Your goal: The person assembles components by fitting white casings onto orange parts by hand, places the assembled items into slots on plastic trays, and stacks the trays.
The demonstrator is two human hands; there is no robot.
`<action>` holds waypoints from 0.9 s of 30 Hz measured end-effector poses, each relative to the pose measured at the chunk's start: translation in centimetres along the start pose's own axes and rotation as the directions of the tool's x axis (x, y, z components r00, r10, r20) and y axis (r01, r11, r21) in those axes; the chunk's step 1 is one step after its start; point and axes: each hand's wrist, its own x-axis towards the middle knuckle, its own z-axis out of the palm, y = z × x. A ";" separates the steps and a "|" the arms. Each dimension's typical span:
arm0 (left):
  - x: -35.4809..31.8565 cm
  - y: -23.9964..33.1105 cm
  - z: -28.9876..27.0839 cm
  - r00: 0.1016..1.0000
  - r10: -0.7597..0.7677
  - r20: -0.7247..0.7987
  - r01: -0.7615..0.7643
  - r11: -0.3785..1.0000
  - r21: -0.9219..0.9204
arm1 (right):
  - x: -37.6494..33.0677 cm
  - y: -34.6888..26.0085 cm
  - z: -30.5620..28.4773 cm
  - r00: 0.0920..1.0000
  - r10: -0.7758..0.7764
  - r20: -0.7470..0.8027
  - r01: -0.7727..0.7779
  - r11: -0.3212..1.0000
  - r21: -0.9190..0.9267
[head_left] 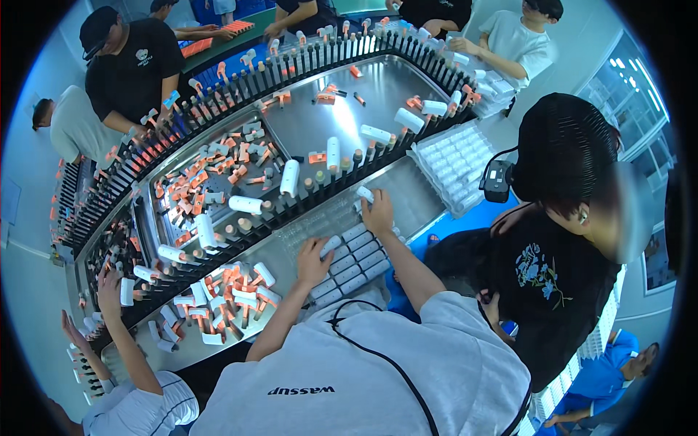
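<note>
Left hand [313,261] flat on clear tray [354,263] of white tubes — right hand [377,213] pinching white tube [365,194].

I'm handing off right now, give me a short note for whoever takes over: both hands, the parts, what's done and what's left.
Left hand: resting on the white cylinders at the near end of the clear tray.
Right hand: at the tray's far end, fingers on one white cylinder.
Done: near rows of the tray hold white cylinders.
Left: the tray's far part looks unfilled; more cylinders ride the black conveyor just beyond.
</note>
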 end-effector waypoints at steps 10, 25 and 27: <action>-1.1 -0.8 -2.0 0.999 0.026 -0.036 -0.027 0.999 -0.031 | -1.0 -1.6 -0.9 1.000 0.003 0.012 -0.004 0.997 0.081; -2.4 -2.8 -5.5 0.999 0.025 -0.043 -0.028 0.998 -0.061 | 9.3 -3.5 -8.1 0.782 0.341 -0.521 -0.224 0.935 0.275; -2.6 -3.1 -5.3 0.999 0.023 -0.042 -0.026 0.997 -0.073 | 12.8 -4.0 -10.1 0.750 0.318 -0.580 -0.185 0.943 0.278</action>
